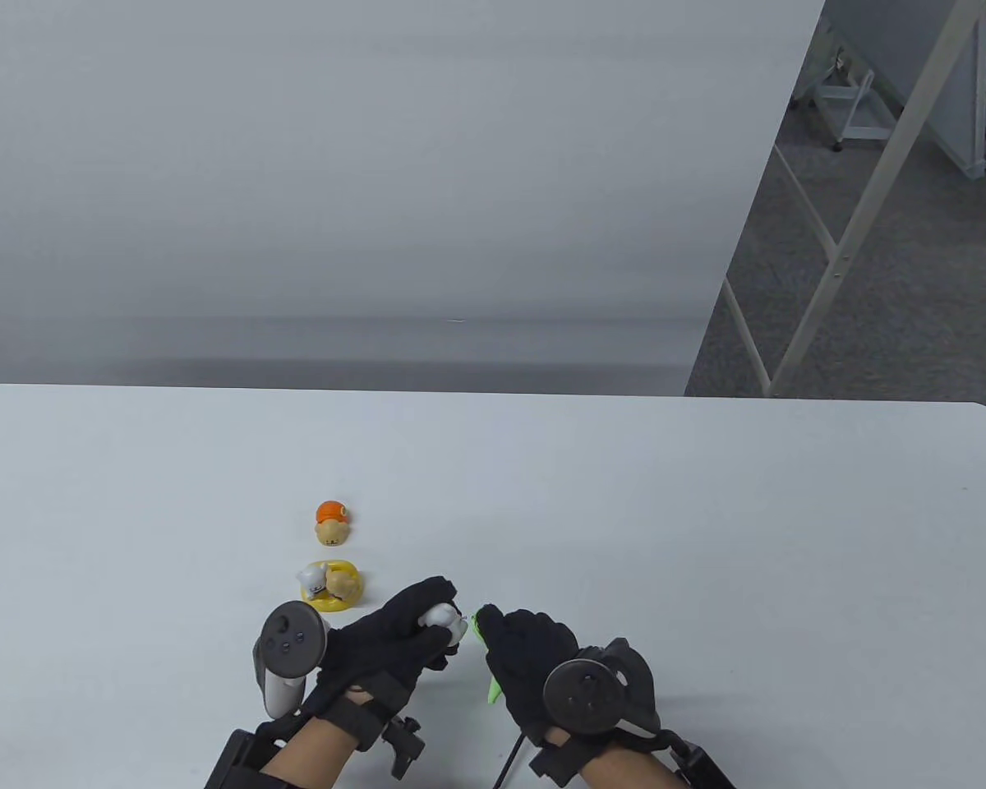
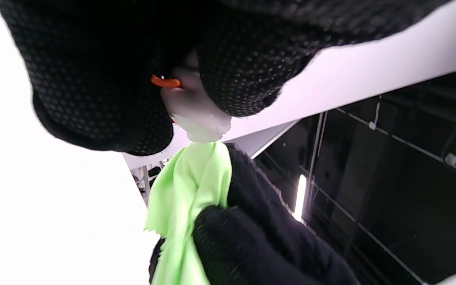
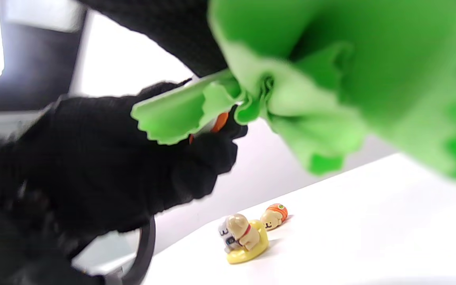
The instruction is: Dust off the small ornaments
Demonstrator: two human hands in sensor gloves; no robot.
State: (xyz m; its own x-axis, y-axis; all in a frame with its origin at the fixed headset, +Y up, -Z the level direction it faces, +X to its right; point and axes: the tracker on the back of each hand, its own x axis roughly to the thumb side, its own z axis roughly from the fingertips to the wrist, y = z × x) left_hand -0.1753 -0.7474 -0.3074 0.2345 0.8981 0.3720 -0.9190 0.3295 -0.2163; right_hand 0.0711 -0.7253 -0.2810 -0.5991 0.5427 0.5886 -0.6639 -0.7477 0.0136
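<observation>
My left hand (image 1: 415, 629) grips a small white ornament (image 1: 446, 620) with an orange detail (image 2: 165, 82), held a little above the table near its front edge. My right hand (image 1: 526, 649) holds a bunched green cloth (image 1: 486, 629) right beside it, and the cloth (image 2: 190, 186) touches the ornament's underside (image 2: 202, 118). In the right wrist view the green cloth (image 3: 331, 79) fills the top, with its edge against my left hand (image 3: 105, 166). Two more ornaments stand to the left: an orange-capped tan figure (image 1: 333, 523) and two small animals on a yellow ring (image 1: 331, 584).
The white table (image 1: 707, 534) stretches wide to the right and behind the ornaments. Its far edge meets a grey partition (image 1: 378, 164). A white metal frame (image 1: 863, 205) stands on the carpet at the back right.
</observation>
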